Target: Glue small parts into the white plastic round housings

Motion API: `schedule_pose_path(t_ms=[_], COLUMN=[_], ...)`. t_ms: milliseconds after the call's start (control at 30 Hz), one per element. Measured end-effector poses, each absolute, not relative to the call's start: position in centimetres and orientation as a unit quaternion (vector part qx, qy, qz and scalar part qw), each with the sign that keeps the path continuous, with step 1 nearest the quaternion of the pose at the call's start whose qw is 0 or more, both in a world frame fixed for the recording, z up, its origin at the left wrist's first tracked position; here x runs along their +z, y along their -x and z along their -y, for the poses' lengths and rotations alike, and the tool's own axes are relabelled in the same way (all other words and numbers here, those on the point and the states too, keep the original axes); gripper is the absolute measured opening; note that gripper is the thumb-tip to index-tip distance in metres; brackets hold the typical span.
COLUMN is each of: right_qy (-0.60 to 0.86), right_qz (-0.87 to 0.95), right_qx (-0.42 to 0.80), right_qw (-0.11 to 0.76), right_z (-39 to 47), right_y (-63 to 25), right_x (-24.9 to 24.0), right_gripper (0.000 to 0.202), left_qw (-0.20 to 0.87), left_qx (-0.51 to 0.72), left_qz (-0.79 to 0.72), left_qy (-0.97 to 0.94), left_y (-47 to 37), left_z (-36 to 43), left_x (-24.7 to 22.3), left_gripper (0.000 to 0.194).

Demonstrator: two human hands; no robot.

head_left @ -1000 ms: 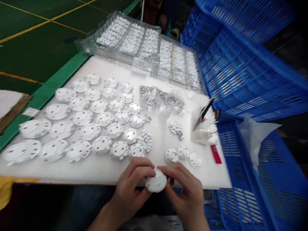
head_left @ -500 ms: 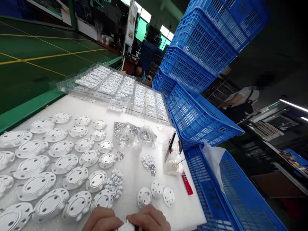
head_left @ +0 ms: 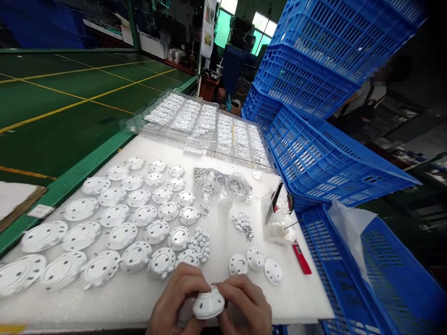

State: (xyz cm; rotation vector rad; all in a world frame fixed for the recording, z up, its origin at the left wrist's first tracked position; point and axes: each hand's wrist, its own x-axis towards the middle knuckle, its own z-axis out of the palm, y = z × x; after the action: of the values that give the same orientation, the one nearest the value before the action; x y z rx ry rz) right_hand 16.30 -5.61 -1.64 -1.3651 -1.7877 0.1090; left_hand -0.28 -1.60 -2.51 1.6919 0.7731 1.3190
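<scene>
Between both hands, at the near edge of the table, is a white round plastic housing (head_left: pixel 208 304) with small dark holes around its side. My left hand (head_left: pixel 178 298) grips it from the left, and my right hand (head_left: pixel 244 302) pinches it from the right. Just beyond the right hand lie three similar white discs, one of them a white disc (head_left: pixel 273 271) at the right. Rows of white round housings (head_left: pixel 122 235) cover the left of the table. A pile of small white caps (head_left: pixel 199 244) sits beyond my left hand.
Plastic bags of metal parts (head_left: pixel 209 181) lie mid-table. At the right are a clear box (head_left: pixel 279 232) holding scissors and a red-handled tool (head_left: pixel 302 259). Blue crates (head_left: pixel 314 153) line the right edge. Clear trays (head_left: pixel 188 116) of white parts stand at the back.
The view has shifted so the table appears further right and the hands show more fully. The white housing between the hands has come up into view.
</scene>
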Motion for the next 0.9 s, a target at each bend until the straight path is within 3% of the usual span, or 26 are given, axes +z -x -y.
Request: schedule_pose_path(t_ms=[333, 700, 900], right_qy=[0.556, 0.545, 0.536], right_qz=[0.667, 0.684, 0.696], right_qx=[-0.017, -0.022, 0.003], right_qw=[0.496, 0.484, 0.478], right_z=[6.4, 6.8, 6.5], right_y=[-16.9, -16.8, -16.7], right_x=[-1.4, -2.0, -2.2], right_gripper=[0.029, 0.054, 0.056], left_qw=[0.384, 0.359, 0.364], left_qx=[0.513, 0.515, 0.526], left_qz=[-0.347, -0.344, -0.335], left_qy=[-0.685, -0.699, -0.693], left_y=[-1.1, -0.9, -0.9], left_z=[2.4, 2.2, 2.4], left_x=[-1.4, -1.4, -1.6], left_gripper=[0.017, 0.018, 0.015])
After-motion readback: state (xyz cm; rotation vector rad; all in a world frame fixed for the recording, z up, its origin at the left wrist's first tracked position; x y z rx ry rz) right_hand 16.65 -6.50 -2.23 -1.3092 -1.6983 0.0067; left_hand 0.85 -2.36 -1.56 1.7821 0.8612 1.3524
